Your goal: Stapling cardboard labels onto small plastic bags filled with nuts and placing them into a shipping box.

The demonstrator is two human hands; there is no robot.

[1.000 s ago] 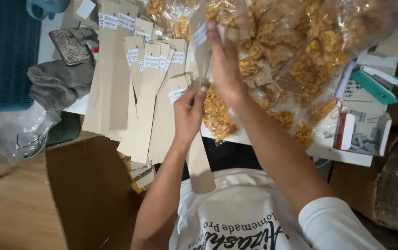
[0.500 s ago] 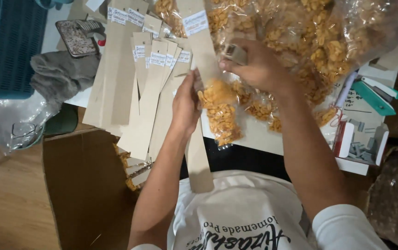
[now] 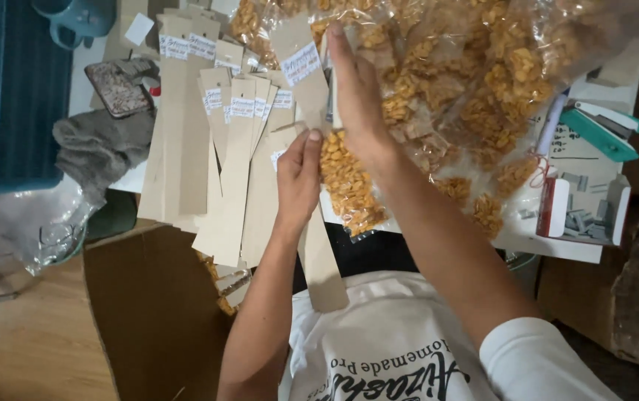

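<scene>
Left hand [image 3: 298, 178] pinching stiff, light cardboard strip [image 3: 318, 245] mid-length; right hand [image 3: 355, 96] flat, fingers extended, against soft, crinkly snack bag [image 3: 345, 182].

The large clear bag of golden snack pieces [image 3: 497, 67] runs off the top edge. The right hand [image 3: 356, 96] covers part of the long cardboard strip [image 3: 312, 186]. Label print is too small to tell. The blue crate [image 3: 7, 96] is cut off at the left edge.

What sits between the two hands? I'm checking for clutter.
In the head view, a small filled snack bag lies between the left hand and right hand.
</scene>
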